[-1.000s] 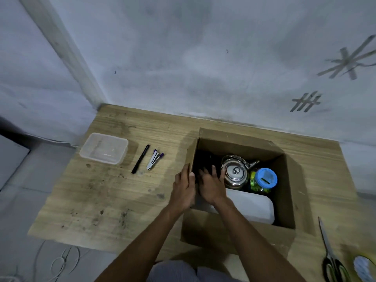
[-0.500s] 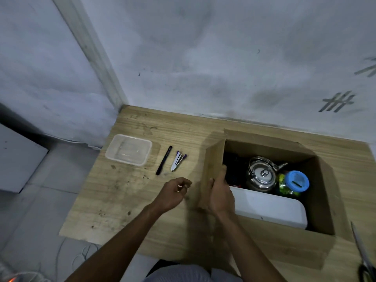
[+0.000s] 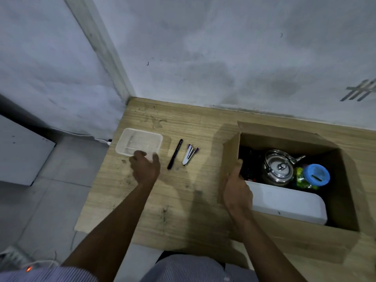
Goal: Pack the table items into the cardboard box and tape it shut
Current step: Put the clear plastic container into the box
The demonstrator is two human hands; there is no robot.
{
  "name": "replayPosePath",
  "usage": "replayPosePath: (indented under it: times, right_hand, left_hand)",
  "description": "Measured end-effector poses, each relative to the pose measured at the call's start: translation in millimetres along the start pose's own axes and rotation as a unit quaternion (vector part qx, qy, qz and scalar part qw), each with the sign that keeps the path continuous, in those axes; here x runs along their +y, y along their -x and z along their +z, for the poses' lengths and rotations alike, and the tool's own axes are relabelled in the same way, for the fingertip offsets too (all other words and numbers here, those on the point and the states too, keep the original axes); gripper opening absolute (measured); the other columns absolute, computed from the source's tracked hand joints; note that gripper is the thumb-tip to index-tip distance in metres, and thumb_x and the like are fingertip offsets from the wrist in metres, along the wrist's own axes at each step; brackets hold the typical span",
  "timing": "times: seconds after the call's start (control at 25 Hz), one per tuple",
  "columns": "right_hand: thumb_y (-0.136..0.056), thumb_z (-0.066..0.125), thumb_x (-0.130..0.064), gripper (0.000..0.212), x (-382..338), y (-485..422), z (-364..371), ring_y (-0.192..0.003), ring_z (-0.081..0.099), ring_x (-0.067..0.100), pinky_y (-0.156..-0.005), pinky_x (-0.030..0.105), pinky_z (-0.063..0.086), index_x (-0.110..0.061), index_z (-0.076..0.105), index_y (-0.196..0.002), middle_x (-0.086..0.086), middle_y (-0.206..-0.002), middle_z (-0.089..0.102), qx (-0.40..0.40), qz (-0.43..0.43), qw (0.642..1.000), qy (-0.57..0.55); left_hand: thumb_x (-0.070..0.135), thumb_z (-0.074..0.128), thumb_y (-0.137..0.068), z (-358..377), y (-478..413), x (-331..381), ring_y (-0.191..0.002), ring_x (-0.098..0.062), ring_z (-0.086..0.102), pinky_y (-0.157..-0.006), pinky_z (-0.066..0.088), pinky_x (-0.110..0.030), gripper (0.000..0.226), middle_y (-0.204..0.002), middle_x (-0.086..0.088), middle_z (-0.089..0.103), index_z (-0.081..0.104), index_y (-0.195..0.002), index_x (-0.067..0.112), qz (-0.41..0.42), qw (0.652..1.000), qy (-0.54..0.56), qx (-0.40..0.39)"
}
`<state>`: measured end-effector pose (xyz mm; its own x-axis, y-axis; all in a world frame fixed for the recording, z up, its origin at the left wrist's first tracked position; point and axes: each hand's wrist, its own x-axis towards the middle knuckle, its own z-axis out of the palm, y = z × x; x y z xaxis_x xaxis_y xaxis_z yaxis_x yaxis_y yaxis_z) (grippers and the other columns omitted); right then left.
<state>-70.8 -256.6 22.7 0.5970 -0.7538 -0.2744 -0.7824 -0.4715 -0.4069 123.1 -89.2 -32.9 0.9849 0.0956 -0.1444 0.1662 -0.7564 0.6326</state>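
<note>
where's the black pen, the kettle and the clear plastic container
black pen (image 3: 175, 154), head view, middle of its barrel
kettle (image 3: 279, 168), head view, on its shiny lid
clear plastic container (image 3: 140, 140), head view, on its bare see-through bottom

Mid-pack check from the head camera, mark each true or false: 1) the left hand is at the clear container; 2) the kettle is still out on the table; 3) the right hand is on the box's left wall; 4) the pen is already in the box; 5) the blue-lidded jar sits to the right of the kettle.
1) True: the left hand is at the near edge of the clear container.
2) False: the kettle is in the box.
3) True: the right hand grips that wall.
4) False: the pen lies on the table.
5) True: the jar sits to the right of the kettle.
</note>
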Motion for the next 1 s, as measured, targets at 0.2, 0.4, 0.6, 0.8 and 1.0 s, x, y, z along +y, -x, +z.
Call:
replayPosePath:
  times: [0.2,0.4,0.6,0.8,1.0]
  right_hand:
    - [-0.104,0.036,-0.024,0.068,4.3,-2.1,0.6,-0.087,0.065,0.035,-0.074,0.041,0.048,-0.016,-0.007,-0.156,0.017,-0.103,0.068,-0.004,-0.004,1.0,-0.019]
    - [-0.104,0.036,-0.03,0.066,11.7,-5.2,1.1,-0.071,0.062,0.024,-0.066,0.038,0.052,-0.015,-0.003,-0.156,0.01,-0.086,0.066,-0.015,-0.031,0.997,-0.062]
    - [-0.104,0.042,-0.034,0.06,14.7,-5.0,2.1,-0.094,0.064,0.024,-0.084,0.043,0.055,-0.014,0.019,-0.155,0.015,-0.114,0.064,0.061,-0.077,0.986,-0.133]
    - [-0.102,0.043,-0.049,0.044,5.9,2.2,-22.4,-0.122,0.054,0.004,-0.102,0.039,0.05,-0.025,0.047,-0.138,-0.007,-0.134,0.056,0.075,-0.079,0.908,-0.405]
    - [-0.094,0.055,-0.037,0.035,16.9,7.8,-61.5,-0.104,0.066,0.004,-0.078,0.02,0.056,-0.023,0.05,-0.126,-0.002,-0.121,0.063,0.068,0.031,0.815,-0.575]
  left_hand:
    - [0.025,0.066,-0.092,10.8,-30.6,-1.8,-0.076,-0.034,0.061,-0.07,0.053,-0.043,0.034,-0.109,-0.024,0.061,0.054,-0.113,0.001,-0.377,0.859,0.338,-0.071]
    - [0.019,0.055,-0.097,9.9,-38.4,-17.0,-0.074,-0.029,0.058,-0.066,0.051,-0.038,0.021,-0.096,-0.018,0.06,0.063,-0.102,0.0,-0.295,0.886,0.34,-0.111]
    - [0.02,0.046,-0.104,-30.1,7.4,17.4,-0.092,-0.02,0.061,-0.082,0.055,-0.039,0.018,-0.096,-0.005,0.06,0.051,-0.088,0.015,-0.087,0.89,0.403,-0.196]
    - [0.022,0.045,-0.103,-35.3,65.1,60.4,-0.107,-0.022,0.067,-0.086,0.057,-0.042,0.021,-0.118,-0.005,0.069,0.058,-0.111,0.008,0.068,0.863,0.344,-0.363]
    - [0.024,0.046,-0.103,-10.2,101.7,112.4,-0.09,0.002,0.061,-0.087,0.044,-0.016,0.023,-0.101,-0.002,0.068,0.06,-0.106,0.007,0.198,0.827,0.223,-0.476]
